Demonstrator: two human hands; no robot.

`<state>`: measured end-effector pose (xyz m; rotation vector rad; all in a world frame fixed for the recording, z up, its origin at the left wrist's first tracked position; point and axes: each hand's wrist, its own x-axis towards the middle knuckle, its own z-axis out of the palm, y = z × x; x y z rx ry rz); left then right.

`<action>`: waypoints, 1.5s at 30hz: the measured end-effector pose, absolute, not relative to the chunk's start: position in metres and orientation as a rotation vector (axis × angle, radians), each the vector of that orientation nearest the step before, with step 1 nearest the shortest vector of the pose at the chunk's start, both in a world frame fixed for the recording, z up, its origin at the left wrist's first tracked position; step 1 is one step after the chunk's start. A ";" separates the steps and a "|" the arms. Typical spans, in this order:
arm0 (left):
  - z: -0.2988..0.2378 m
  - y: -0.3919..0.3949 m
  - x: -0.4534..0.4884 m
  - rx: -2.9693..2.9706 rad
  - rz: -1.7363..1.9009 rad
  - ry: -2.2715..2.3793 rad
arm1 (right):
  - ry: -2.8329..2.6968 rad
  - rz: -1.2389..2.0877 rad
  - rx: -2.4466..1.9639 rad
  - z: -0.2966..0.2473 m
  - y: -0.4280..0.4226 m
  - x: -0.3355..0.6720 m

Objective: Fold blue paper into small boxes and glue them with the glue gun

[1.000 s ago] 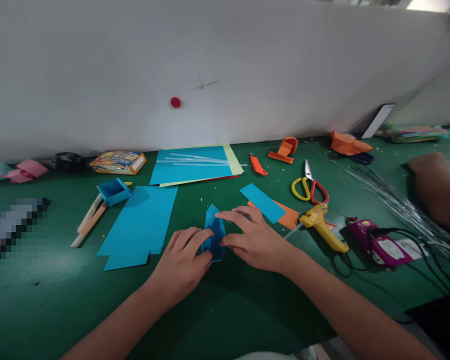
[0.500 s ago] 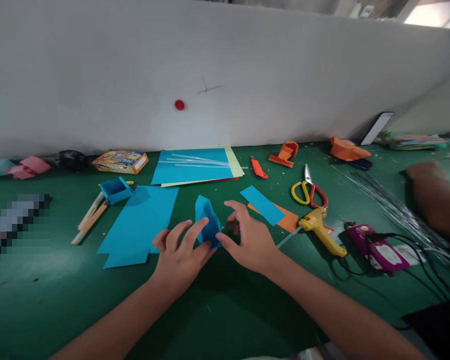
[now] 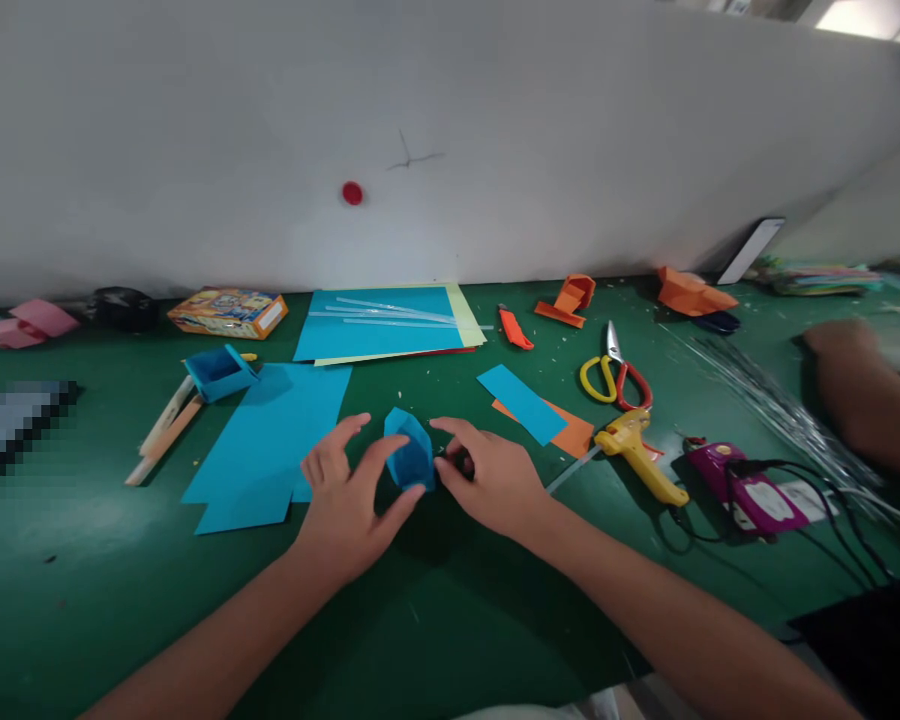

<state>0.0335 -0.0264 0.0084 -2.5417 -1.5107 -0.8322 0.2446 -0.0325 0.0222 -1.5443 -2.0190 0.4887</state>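
Observation:
A small folded piece of blue paper [image 3: 409, 452], shaped like an open cup with a pointed top, stands tilted between my two hands. My left hand [image 3: 349, 500] is open beside it, thumb and index finger spread apart, their tips over its left side and lower edge. On the other side my right hand [image 3: 499, 480] has its fingers curled, and its thumb and index fingertips are at the paper's right edge. Behind the left hand lie flat blue sheets [image 3: 270, 430]. A blue paper strip [image 3: 521, 403] rests on an orange piece [image 3: 576, 436] beyond the right hand.
To the right are a yellow glue gun [image 3: 641, 460], scissors [image 3: 616, 370], a purple power unit [image 3: 746, 490] with cables and another person's arm [image 3: 862, 390]. A blue paper box [image 3: 221, 372], a small carton [image 3: 229, 312] and stacked sheets [image 3: 382, 335] lie toward the wall [image 3: 195, 140].
My left thumb and index finger have spread wider, and the hand has loosened around the blue folded paper. The right fingertips have come in against its right edge. The view has shifted slightly.

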 end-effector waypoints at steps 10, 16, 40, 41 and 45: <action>0.004 -0.016 0.027 -2.781 -0.668 -1.728 | -2.133 0.445 -1.771 0.031 -0.030 0.242; 0.004 -0.019 0.024 -2.932 -0.927 -1.703 | -2.152 0.490 -1.784 0.028 -0.027 0.245; 0.036 -0.017 0.030 -3.058 -1.695 -2.640 | -2.013 0.399 -1.430 0.023 -0.032 0.252; 0.041 -0.016 0.029 -3.024 -1.614 -2.768 | -2.020 0.391 -1.408 0.023 -0.032 0.251; 0.059 0.002 0.028 -3.115 -0.930 -2.938 | -2.060 0.364 -1.329 0.022 -0.035 0.248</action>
